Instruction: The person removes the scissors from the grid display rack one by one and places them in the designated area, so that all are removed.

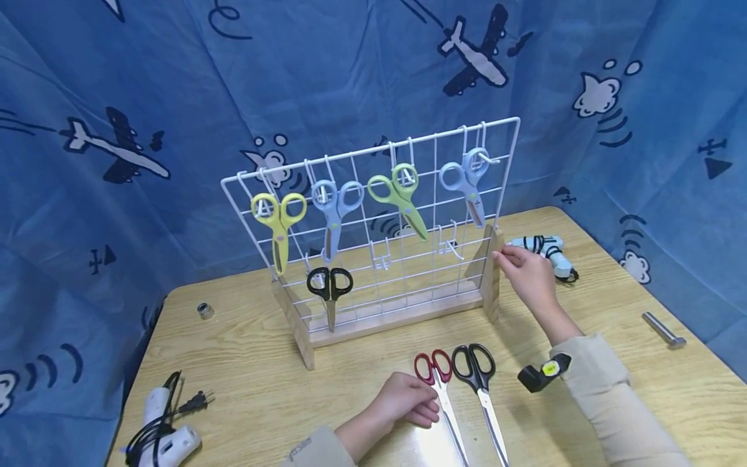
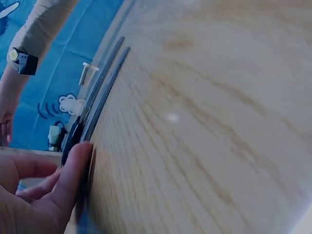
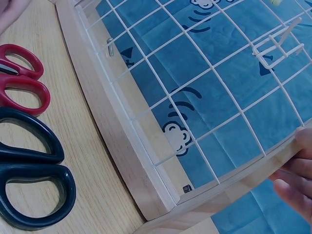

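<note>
A white wire grid rack [image 1: 408, 305] on a wooden base stands mid-table. My right hand [image 1: 528, 275] grips its right wooden post, thumb on one face and fingers round the other [image 3: 297, 180]. Down front, my left hand [image 1: 403, 405] pinches the red-handled scissors [image 1: 441, 389] near the pivot, thumb at the blade [image 2: 78, 161]. Right of them lie larger black-handled scissors [image 1: 483, 383]. Yellow scissors [image 1: 280, 227], blue scissors [image 1: 332, 224], green scissors [image 1: 405, 201] and another blue pair [image 1: 469, 185] hang along the upper row. Small black scissors [image 1: 330, 292] hang lower left.
Bare hooks [image 1: 380, 259] sit on the lower grid. A light-blue corded tool [image 1: 551, 253] lies behind my right hand, a metal bolt [image 1: 664, 329] far right. At the left are a white corded tool [image 1: 166, 441] and a small metal cylinder [image 1: 205, 311].
</note>
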